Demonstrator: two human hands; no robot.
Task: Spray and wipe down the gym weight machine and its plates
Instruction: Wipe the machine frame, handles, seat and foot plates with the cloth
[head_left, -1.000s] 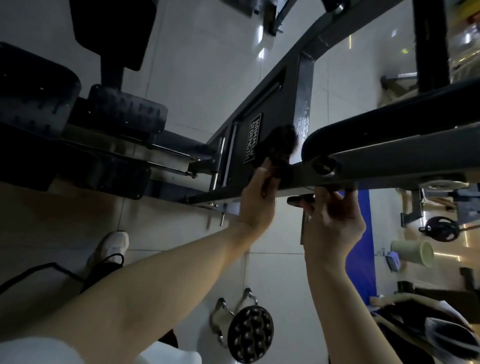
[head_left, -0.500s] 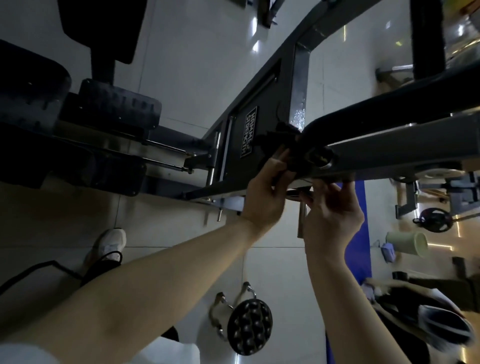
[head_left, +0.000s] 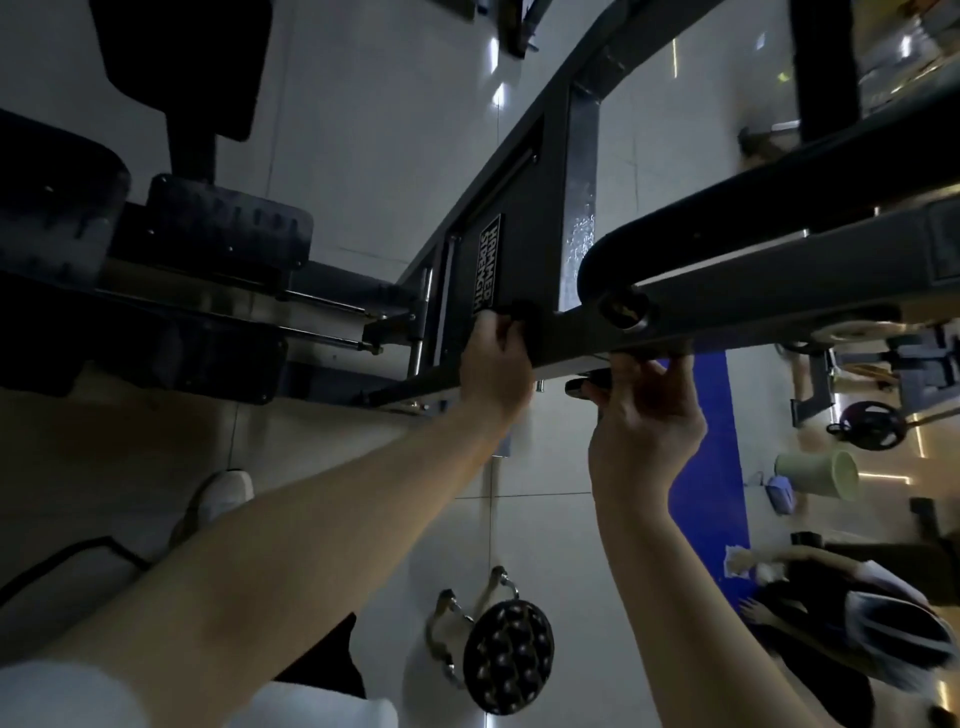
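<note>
The black weight machine frame (head_left: 519, 218) runs diagonally through the head view, with a white-lettered label (head_left: 488, 265) on it. My left hand (head_left: 496, 364) grips a dark cloth (head_left: 524, 317) and presses it on the frame just right of the label's lower end. A thick black arm (head_left: 779, 291) of the machine crosses to the right. Under that arm my right hand (head_left: 644, 421) curls round a small dark object (head_left: 584, 385) that sticks out to the left; I cannot tell what it is. Droplets glisten on the grey upright (head_left: 582, 234).
Black pads (head_left: 52, 218) fill the left side. On the tiled floor lie a round black studded disc with metal handles (head_left: 506, 654), a blue mat (head_left: 711, 415), a weight plate (head_left: 872, 423) and a pale green bucket (head_left: 821, 473). A person (head_left: 841, 623) crouches at bottom right. My shoe (head_left: 223, 499) is below left.
My left hand has slid the cloth down and left along the frame, away from the arm's rounded end toward the label. The right hand has stayed under the arm.
</note>
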